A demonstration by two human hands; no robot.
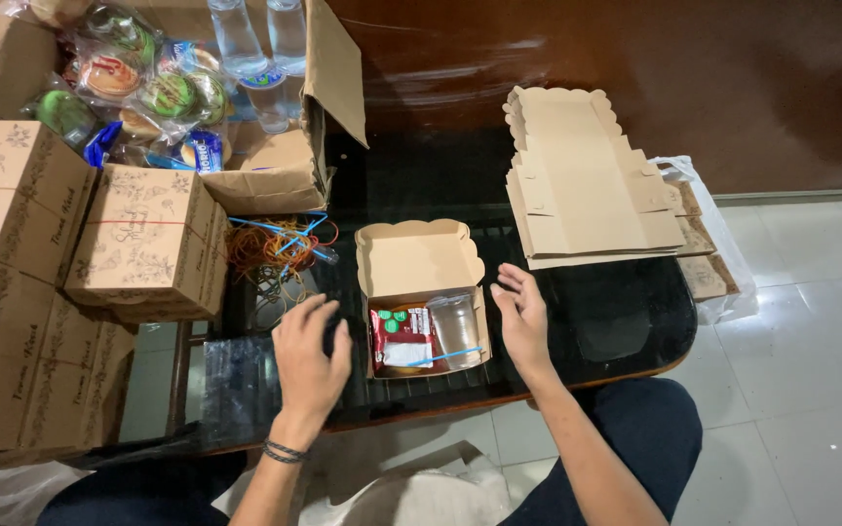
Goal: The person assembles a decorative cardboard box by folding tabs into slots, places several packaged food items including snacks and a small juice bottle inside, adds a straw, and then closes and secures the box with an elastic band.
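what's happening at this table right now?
A person sits at a dark table with an open snack box between both hands. The box already holds a red packet, a clear cup of water and a blue straw; its lid stands open. The left hand and right hand hover on either side, empty, not touching it. Closed boxes are stacked to the left, flat unfolded boxes to the right, and a carton of snacks sits behind.
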